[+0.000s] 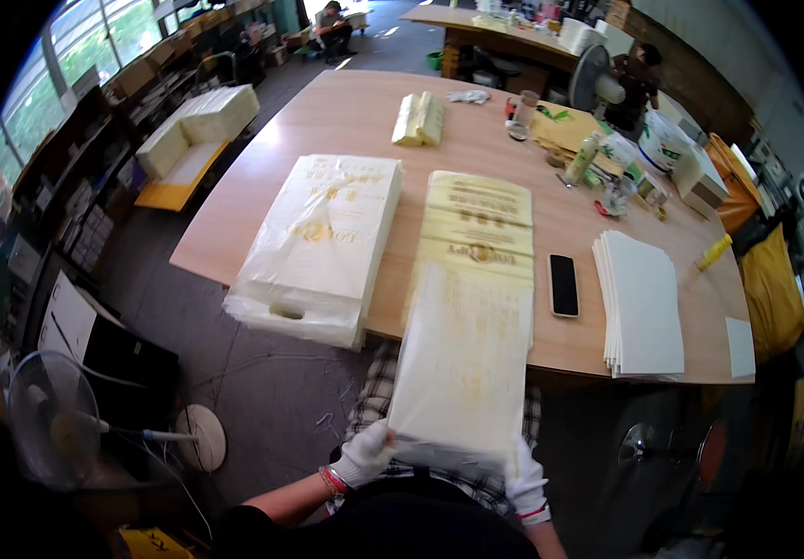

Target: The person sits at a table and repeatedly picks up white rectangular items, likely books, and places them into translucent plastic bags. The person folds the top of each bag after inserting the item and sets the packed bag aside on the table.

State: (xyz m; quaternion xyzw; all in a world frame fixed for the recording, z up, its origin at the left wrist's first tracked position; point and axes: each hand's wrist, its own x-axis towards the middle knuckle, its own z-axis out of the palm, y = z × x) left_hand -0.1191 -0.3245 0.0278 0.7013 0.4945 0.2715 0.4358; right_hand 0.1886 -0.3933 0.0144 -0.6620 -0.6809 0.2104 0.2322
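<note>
Printed pale-yellow plastic bags [481, 224] lie in a flat pile on the table, in front of me. A whitish, see-through plastic bag [462, 363] stretches from that pile over the table edge toward my lap; I cannot make out its contents. My left hand [365, 454], in a white glove, is closed on the bag's near left corner. At the near right corner my right hand [524, 477], also gloved, holds the bag's side; its fingers are blurred and partly hidden. To the left lies a thick stack of filled white bags [323, 242] with a handle hole.
Right of the bags are a black phone [563, 286] and a stack of white boards [639, 303]. A folded yellow bundle [418, 119] lies farther back. Bottles, tape and a bucket [662, 140] crowd the far right. A standing fan [57, 419] is at left. Two people are in the background.
</note>
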